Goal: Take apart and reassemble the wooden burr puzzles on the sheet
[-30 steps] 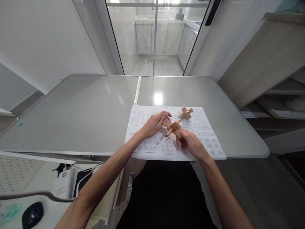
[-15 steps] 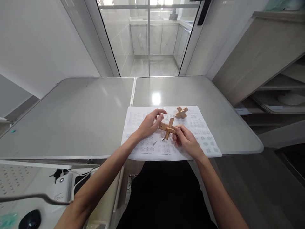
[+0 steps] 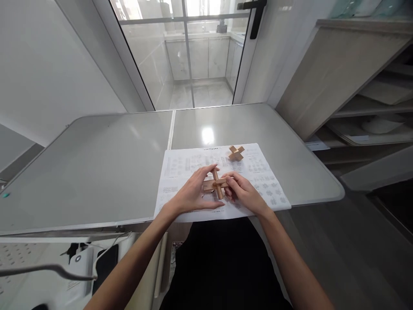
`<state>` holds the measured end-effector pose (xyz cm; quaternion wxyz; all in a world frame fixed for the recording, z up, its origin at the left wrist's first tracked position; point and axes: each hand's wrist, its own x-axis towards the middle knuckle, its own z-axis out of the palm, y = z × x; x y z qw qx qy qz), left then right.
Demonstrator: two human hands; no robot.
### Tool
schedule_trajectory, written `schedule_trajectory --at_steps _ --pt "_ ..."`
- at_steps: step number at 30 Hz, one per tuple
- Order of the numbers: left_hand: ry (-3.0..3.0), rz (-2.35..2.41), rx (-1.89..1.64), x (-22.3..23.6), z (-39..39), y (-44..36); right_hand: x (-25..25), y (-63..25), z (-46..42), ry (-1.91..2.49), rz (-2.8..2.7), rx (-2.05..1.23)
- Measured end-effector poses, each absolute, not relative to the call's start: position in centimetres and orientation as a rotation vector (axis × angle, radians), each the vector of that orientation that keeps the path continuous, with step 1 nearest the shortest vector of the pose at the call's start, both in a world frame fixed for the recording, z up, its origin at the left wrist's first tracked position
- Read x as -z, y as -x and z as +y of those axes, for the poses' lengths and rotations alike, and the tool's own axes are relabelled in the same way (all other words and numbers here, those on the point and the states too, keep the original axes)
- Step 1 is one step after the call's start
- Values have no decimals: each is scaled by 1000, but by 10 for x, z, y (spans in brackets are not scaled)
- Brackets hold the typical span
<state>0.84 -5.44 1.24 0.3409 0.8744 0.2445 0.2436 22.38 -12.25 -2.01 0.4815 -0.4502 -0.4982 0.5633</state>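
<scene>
A wooden burr puzzle point(image 3: 218, 184) of crossed bars is just above the printed sheet point(image 3: 174, 172). My right hand point(image 3: 243, 191) pinches its right end between thumb and fingers. Spread wide, my left hand point(image 3: 190, 193) surrounds the puzzle from the left. Its index fingertip is at the top of the upright bar and its thumb lies near the bottom end; whether they press on the bar I cannot tell. A second wooden burr puzzle point(image 3: 236, 153), star-shaped, rests on the sheet farther back.
The grey table point(image 3: 129, 172) extends left and behind the sheet, with a glass door point(image 3: 180, 56) beyond. Wooden shelves point(image 3: 364, 103) stand at the right. At the lower left are a white surface with a white box point(image 3: 79, 267), a dark phone-like slab point(image 3: 106, 265) and cables.
My left hand has opened wider, with its thumb dropping to the puzzle's near side. The held puzzle has turned somewhat, its cross bar now leaning the other way. The camera view has shifted.
</scene>
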Motion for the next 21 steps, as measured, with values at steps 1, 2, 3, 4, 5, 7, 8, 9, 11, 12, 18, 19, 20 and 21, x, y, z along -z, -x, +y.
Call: schedule_trajectory --at_steps 1,2,3,4,5,7,8,9,11,12,18,19,20,21 --pt "-2264 659 -649 -9 -56 -8 20 -224 -122 1093 -1227 -1374" --pt "-2256 676 -657 -7 -56 -8 20 -224 -122 1091 -1238 -1372" --pt "-2253 692 -667 -5 -57 -8 20 -224 -122 1090 -1248 -1368" --pt "-2252 705 -675 -4 -58 -8 19 -224 -122 1094 -1260 -1360" --pt "-2254 719 -682 -4 -58 -8 19 -223 -122 1102 -1274 -1348" --pt "-2255 754 -705 -3 -60 -7 18 -223 -122 1124 -1305 -1315" --pt "-2253 769 -716 -3 -61 -7 17 -222 -122 1140 -1319 -1292" --pt "-2251 784 -729 -2 -62 -6 17 -221 -122 1159 -1332 -1266" --pt "-2244 806 -757 -2 -64 -5 16 -220 -122 1199 -1355 -1208" --pt "-2242 814 -766 -1 -64 -4 16 -220 -122 1216 -1365 -1182" --pt "-2198 855 -773 -1 -63 -4 15 -219 -122 1238 -1345 -1150" --pt "-2189 858 -770 -1 -63 -4 15 -219 -122 1240 -1344 -1149" --pt "-2181 861 -767 -1 -63 -4 15 -218 -121 1243 -1349 -1145" --pt "-2175 865 -763 -1 -63 -4 15 -218 -121 1248 -1356 -1138"
